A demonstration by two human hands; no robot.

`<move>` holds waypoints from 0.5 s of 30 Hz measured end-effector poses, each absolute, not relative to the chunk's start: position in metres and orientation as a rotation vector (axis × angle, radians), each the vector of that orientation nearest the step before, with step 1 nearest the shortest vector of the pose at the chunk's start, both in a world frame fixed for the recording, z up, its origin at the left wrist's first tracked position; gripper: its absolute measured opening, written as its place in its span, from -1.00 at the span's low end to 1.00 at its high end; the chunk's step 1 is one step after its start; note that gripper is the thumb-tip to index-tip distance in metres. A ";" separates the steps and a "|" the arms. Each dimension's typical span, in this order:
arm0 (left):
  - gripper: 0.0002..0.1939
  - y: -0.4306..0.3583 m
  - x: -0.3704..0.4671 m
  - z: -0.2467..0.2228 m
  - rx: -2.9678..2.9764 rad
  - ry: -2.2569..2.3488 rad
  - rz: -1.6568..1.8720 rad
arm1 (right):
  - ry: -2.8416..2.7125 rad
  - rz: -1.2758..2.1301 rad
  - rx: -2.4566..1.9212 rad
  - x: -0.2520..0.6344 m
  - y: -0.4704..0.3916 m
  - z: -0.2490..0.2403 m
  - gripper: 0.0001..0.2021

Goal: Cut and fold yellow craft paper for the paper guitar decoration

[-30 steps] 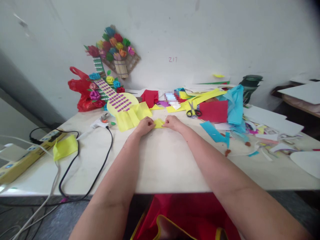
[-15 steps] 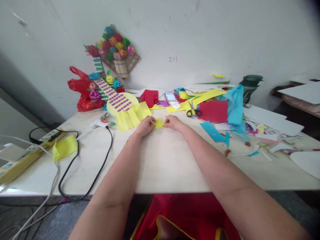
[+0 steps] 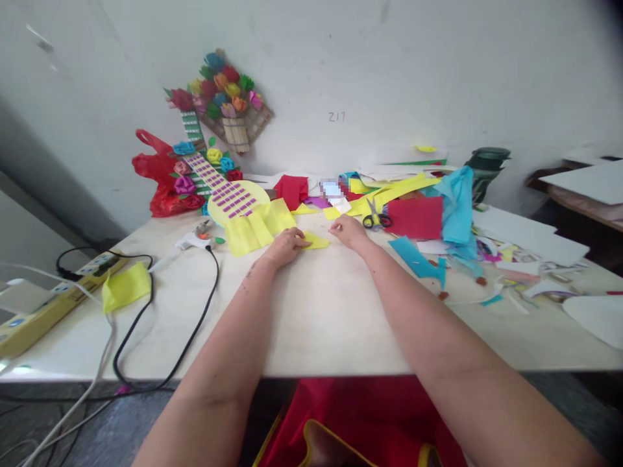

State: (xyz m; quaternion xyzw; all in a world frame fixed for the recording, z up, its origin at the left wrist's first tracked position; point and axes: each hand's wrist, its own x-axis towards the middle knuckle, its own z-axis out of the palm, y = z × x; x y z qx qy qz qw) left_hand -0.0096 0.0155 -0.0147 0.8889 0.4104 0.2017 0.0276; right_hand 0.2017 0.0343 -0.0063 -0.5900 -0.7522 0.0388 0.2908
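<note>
A small piece of yellow paper [image 3: 316, 240] lies at the middle of the table, its left end in the closed fingers of my left hand [image 3: 289, 245]. My right hand [image 3: 349, 231] is a little to the right of the paper, apart from it, with thumb and forefinger pinched together; whether something tiny is between them cannot be made out. Larger yellow crepe sheets [image 3: 248, 232] lie just behind and left of my left hand, against a yellow guitar-shaped cutout [image 3: 238, 200]. Black-handled scissors [image 3: 376, 218] rest right of my right hand.
A white glue gun [image 3: 193, 241] with a black cable lies at left, near a power strip [image 3: 48, 311] and a yellow piece [image 3: 127, 287]. Red paper [image 3: 416, 217], blue paper [image 3: 457, 204] and scraps cover the right side. A paper-flower basket [image 3: 236, 133] leans on the wall.
My right hand has let go of the small yellow paper's right end and moved slightly right and up. My left hand still holds the other end.
</note>
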 end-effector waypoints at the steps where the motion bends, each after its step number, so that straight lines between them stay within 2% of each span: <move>1: -0.68 0.016 -0.010 -0.015 2.750 1.260 0.628 | -2.003 0.112 -1.481 0.200 0.034 -0.006 -0.90; 5: -0.70 0.018 -0.010 -0.017 2.750 1.260 0.666 | -2.008 0.313 -1.135 0.181 0.029 -0.007 -0.87; 9: -0.72 0.020 -0.008 -0.020 2.705 1.270 0.719 | -2.005 0.571 -1.119 0.163 0.022 -0.012 -0.82; 15: -0.77 0.019 -0.009 -0.022 2.477 1.536 0.843 | -2.109 0.471 -1.225 0.162 0.022 -0.018 -0.81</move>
